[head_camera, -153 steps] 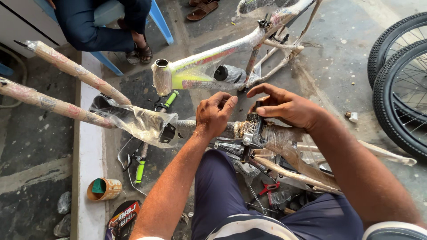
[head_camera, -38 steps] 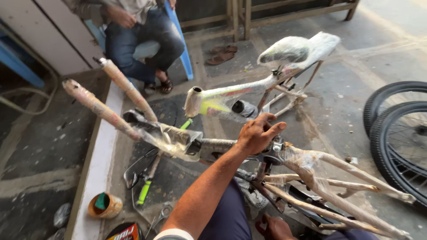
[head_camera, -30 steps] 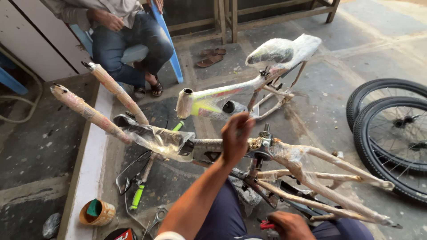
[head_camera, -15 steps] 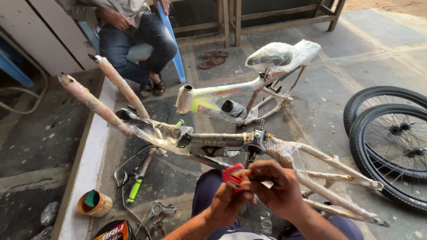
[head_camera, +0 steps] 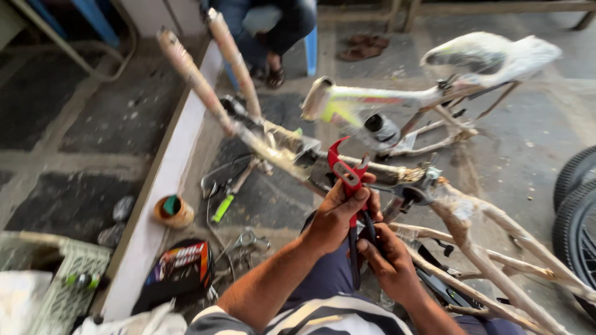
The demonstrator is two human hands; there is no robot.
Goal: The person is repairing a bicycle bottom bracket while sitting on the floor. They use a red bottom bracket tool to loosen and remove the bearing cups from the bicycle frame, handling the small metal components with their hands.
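We grip a red pair of pliers (head_camera: 349, 180) with both hands, just in front of the wrapped bicycle frame (head_camera: 397, 177) across our lap. Our left hand (head_camera: 338, 214) is closed around the upper handles; our right hand (head_camera: 388, 263) curls around the dark lower grips. The pliers' curved head stands open, pointing up at the frame's tube. A second frame (head_camera: 397, 99) lies beyond on the floor.
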